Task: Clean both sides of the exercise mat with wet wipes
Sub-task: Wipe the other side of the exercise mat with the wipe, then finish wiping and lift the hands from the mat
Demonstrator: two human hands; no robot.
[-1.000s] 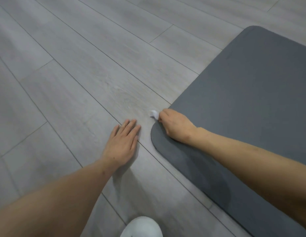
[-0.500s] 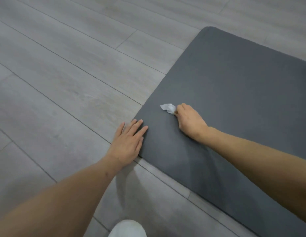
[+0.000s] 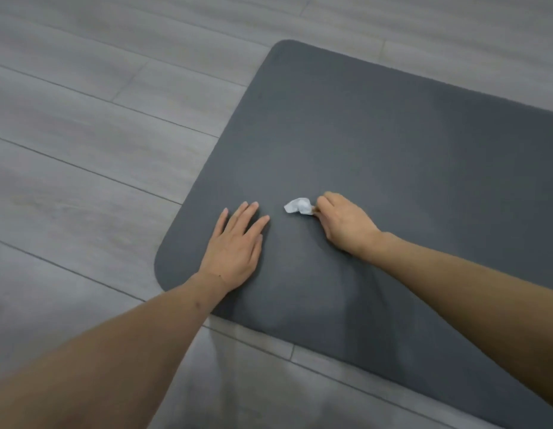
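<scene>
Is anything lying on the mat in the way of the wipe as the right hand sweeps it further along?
Only the left hand, which rests flat on the mat just beside the wipe toward the near rounded corner. The right hand pinches the wipe, and the rest of the visible mat surface carries nothing.

So the left hand (image 3: 235, 249) has been shifted off the bare floor (image 3: 83, 168) and is now laid flat on the exercise mat (image 3: 392, 144), fingers straight, near its rounded corner. The wet wipe (image 3: 298, 206), pinched in the right hand (image 3: 346, 224), has been dragged from the mat's edge further in over the surface. The white shoe seen at the bottom edge a second ago is gone from view.
</scene>
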